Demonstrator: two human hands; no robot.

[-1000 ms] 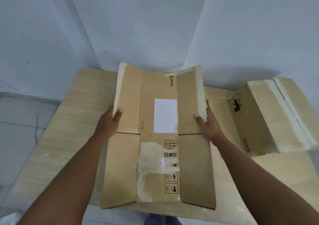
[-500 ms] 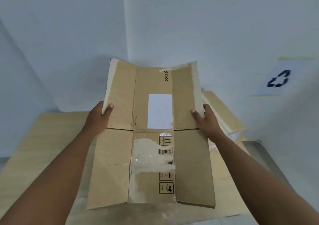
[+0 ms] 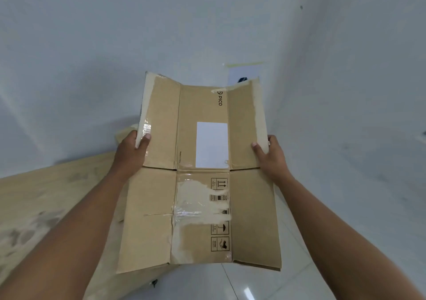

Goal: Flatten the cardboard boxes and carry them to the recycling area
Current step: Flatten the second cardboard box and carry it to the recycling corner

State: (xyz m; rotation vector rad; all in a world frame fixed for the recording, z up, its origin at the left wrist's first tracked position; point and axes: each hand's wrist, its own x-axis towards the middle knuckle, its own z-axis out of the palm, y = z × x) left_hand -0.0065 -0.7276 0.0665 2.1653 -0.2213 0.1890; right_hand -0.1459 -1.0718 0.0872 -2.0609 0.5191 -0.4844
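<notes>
Wood table (image 3: 46, 196) btm-left, white walls (image 3: 92, 46), tile floor (image 3: 265, 281).

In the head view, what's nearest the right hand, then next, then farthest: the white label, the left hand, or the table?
1. white label, on the box, just left of the right hand.
2. left hand, on the box's other edge.
3. table, lower left, past the left hand.

1. Pretty bare indoor room, feels more like a storage or utility corner than a living space.
2. Plain pale walls (image 3: 92, 46) meeting in a corner.
3. Glossy white tile floor (image 3: 265, 281).
4. Scuffed light-wood table (image 3: 34, 207).
5. Paper sign (image 3: 242, 72) taped to the wall, mostly hidden behind the cardboard box (image 3: 161, 196).
</notes>
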